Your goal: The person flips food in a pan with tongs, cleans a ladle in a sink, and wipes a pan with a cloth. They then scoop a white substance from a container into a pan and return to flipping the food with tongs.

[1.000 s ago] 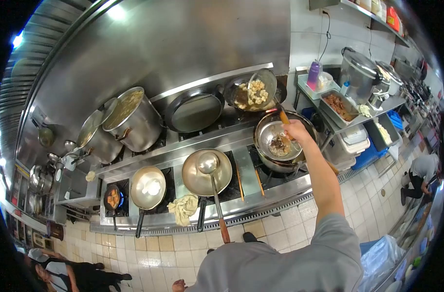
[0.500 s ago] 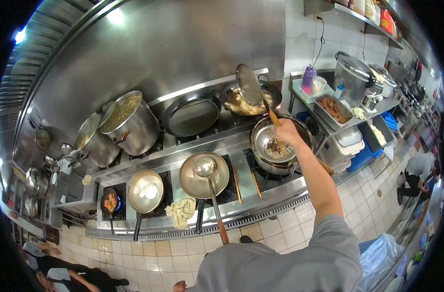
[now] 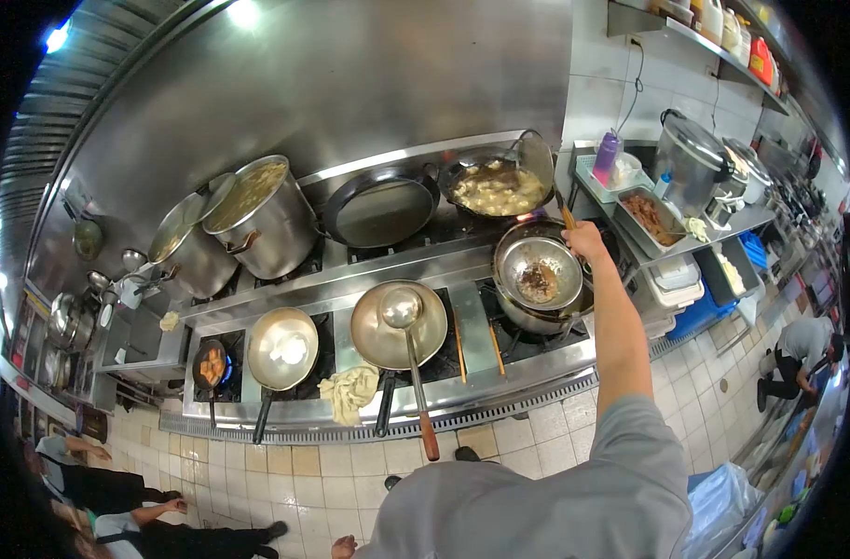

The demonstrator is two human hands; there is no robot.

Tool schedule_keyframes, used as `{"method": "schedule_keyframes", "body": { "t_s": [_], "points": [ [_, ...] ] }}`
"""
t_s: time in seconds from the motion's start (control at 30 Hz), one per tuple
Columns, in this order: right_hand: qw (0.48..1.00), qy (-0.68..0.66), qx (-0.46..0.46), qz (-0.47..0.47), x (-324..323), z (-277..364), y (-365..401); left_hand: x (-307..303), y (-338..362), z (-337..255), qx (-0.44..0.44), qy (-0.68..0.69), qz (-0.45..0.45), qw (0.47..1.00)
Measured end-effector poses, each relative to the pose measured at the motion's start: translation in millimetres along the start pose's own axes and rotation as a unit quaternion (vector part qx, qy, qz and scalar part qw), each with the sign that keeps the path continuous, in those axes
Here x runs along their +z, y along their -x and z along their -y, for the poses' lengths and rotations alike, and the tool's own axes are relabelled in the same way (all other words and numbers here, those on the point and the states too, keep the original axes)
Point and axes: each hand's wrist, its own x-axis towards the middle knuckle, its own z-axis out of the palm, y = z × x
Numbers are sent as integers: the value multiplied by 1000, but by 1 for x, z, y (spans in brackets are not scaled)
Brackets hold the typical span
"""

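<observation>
My right hand is closed around the wooden handle of a wire skimmer. The skimmer's round mesh head is at the right side of a black wok, where pale pieces of food sit in bubbling oil. Below my right forearm's reach, a metal strainer bowl holding dark bits rests on top of a pot. Only a small part of my left hand shows at the bottom edge, beside my body; its fingers are too cut off to read.
A ladle lies across a steel pan. Left of it are another pan, a folded cloth and a small pan over a flame. Two stockpots and an empty wok stand behind. Several co-workers are around.
My right hand has moved right, and the skimmer has swung from over the wok's middle to its right side, tilting upright. More of the frying food now shows. The view has shifted slightly.
</observation>
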Motion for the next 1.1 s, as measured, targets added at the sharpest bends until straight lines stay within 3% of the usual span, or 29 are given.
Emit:
{"method": "schedule_keyframes", "body": {
  "t_s": [0.17, 0.27, 0.53, 1.0, 1.07, 1.1],
  "points": [
    [989, -131, 39, 60, 19, -1, 17, 3, 5, 5, 1, 6, -1, 1000],
    [932, -312, 151, 107, 33, 17, 39, 5, 7, 3, 1, 3, -1, 1000],
    [905, -348, 152, 190, 78, 30, 42, 0, 13, 1, 6, -5, -4, 1000],
    [831, -494, 171, 188, 110, 43, 34, 1, 21, 23, 8, -13, -9, 1000],
    [760, -581, 193, 219, 107, 34, 29, 1, 19, 26, 7, -13, -9, 1000],
    [759, -581, 193, 220, 104, 28, 27, 0, 18, 28, 9, -13, -9, 1000]
  ]
}}
